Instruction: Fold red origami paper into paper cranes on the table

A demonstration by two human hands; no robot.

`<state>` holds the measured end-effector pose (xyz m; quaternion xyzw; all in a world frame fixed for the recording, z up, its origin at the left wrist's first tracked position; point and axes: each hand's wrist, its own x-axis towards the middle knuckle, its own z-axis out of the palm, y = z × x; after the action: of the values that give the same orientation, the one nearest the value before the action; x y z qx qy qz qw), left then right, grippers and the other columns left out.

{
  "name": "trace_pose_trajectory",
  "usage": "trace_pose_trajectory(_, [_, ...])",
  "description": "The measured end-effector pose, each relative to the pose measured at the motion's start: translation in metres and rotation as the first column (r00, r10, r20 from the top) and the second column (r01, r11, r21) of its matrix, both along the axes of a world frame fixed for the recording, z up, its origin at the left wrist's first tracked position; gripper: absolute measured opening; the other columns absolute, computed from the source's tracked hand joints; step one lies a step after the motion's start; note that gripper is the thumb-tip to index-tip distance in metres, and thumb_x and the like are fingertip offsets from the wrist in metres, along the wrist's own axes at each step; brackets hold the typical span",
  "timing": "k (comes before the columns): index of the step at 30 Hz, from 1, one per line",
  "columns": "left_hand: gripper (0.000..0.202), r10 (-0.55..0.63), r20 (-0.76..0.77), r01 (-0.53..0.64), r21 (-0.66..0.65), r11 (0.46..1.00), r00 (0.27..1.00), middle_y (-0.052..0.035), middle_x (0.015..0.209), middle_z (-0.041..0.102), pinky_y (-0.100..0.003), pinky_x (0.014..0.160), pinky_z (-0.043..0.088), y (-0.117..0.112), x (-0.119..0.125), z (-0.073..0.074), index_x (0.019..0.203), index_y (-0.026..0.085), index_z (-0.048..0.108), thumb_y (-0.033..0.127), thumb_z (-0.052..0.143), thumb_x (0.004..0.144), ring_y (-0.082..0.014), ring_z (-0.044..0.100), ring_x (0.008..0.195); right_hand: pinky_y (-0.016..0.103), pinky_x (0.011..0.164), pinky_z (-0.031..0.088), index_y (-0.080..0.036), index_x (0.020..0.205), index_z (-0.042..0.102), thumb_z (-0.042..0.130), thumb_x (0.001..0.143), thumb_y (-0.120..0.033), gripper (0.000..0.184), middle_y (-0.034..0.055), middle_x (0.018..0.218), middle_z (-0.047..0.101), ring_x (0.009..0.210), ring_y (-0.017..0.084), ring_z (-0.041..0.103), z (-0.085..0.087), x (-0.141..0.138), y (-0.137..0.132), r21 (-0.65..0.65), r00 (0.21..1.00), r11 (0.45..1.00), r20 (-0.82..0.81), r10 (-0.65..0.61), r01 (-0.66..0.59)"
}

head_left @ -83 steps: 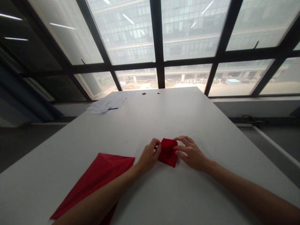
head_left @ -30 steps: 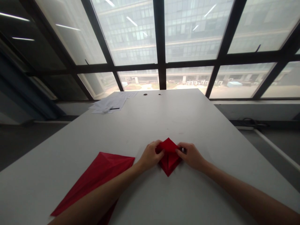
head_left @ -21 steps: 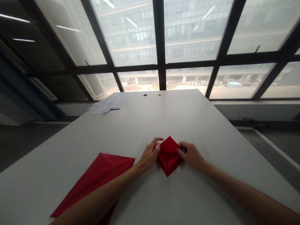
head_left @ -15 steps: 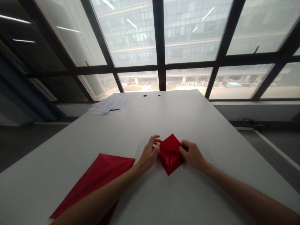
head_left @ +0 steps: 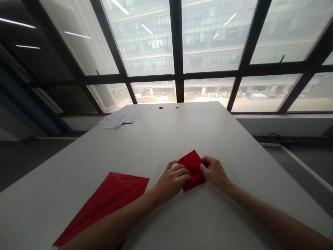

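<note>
A small diamond of folded red paper point(head_left: 193, 163) lies on the white table in front of me. My right hand point(head_left: 214, 172) pinches its right corner, thumb on top and fingers behind the edge. From the other side, my left hand point(head_left: 174, 178) is curled over the paper's left part, its fingers bent onto the face and hiding the lower left portion. Whether the left thumb is beneath the paper is hidden. A larger creased red sheet point(head_left: 111, 194), kite-shaped, rests flat at the left, partly covered by my left forearm.
The white table point(head_left: 166, 133) stretches away to framed windows. Loose white papers point(head_left: 121, 116) with a dark pen-like stick point(head_left: 127, 123) lie at its far left. Two small holes point(head_left: 161, 107) show near the far edge. A cable point(head_left: 279, 138) is on the floor at right.
My left hand has moved right, from the left edge onto the paper's face, and its fingers have closed down. The paper has turned slightly; my right hand keeps its pinch.
</note>
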<state>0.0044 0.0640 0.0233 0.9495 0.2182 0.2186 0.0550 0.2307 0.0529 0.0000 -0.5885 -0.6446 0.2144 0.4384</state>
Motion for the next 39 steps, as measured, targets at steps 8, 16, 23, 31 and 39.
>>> trace_pose_trajectory(8, [0.019, -0.090, -0.037, 0.092, 0.083, 0.992, 0.995, -0.0021, 0.107, 0.074, -0.042, 0.110, 0.029, -0.001, 0.000, 0.006, 0.105, 0.024, 0.066, 0.020, 0.049, 0.100, -0.0190, 0.061, 0.109, 0.023, 0.050, 0.038, -0.016, 0.064, 0.061, 0.065, 0.076, -0.030, 0.019, -0.0001, 0.061, 0.062, 0.055, 0.013, 0.051, 0.010, 0.000, 0.003, -0.094, 0.980, 0.985, -0.153, 0.131, -0.146])
trace_pose_trajectory(16, [0.016, 0.031, -0.045, -0.027, 0.094, 0.995, 0.998, -0.0042, 0.109, 0.071, -0.045, 0.115, 0.022, -0.003, 0.001, 0.006, 0.104, 0.020, 0.063, 0.014, 0.053, 0.093, -0.0184, 0.060, 0.109, 0.023, 0.054, 0.040, -0.014, 0.071, 0.065, 0.057, 0.073, -0.021, 0.010, 0.0010, 0.067, 0.066, 0.060, 0.014, 0.054, 0.000, 0.008, 0.013, -0.087, 0.974, 0.994, -0.225, 0.039, -0.060])
trace_pose_trajectory(23, [0.014, 0.055, -0.096, -0.044, 0.110, 0.993, 0.994, -0.0022, 0.104, 0.069, -0.048, 0.116, 0.020, -0.002, 0.003, 0.007, 0.098, 0.025, 0.067, 0.025, 0.053, 0.096, -0.0184, 0.060, 0.104, 0.025, 0.060, 0.045, -0.015, 0.079, 0.065, 0.055, 0.071, -0.016, 0.013, 0.0028, 0.076, 0.070, 0.067, 0.016, 0.059, 0.000, 0.007, 0.014, -0.075, 0.970, 0.993, -0.234, 0.066, -0.086])
trace_pose_trajectory(31, [0.012, -0.012, -0.146, 0.029, 0.116, 0.993, 0.989, -0.0016, 0.119, 0.068, -0.048, 0.118, 0.015, -0.002, 0.003, 0.003, 0.098, 0.023, 0.063, 0.025, 0.052, 0.099, -0.0200, 0.052, 0.124, 0.025, 0.062, 0.046, -0.017, 0.084, 0.060, 0.053, 0.070, -0.014, 0.016, 0.0012, 0.077, 0.067, 0.066, 0.015, 0.056, 0.008, -0.002, 0.009, -0.073, 0.968, 0.987, -0.219, 0.123, -0.142])
trace_pose_trajectory(39, [0.020, 0.041, -0.209, -0.033, 0.040, 0.999, 0.977, -0.0049, 0.141, 0.054, -0.045, 0.111, 0.024, -0.007, 0.004, 0.007, 0.110, 0.023, 0.058, 0.034, 0.059, 0.094, -0.0245, 0.050, 0.125, 0.028, 0.065, 0.047, -0.017, 0.082, 0.061, 0.051, 0.074, -0.018, 0.013, 0.0028, 0.079, 0.068, 0.068, 0.017, 0.057, 0.002, 0.003, 0.015, -0.065, 0.985, 0.996, -0.164, 0.050, -0.062])
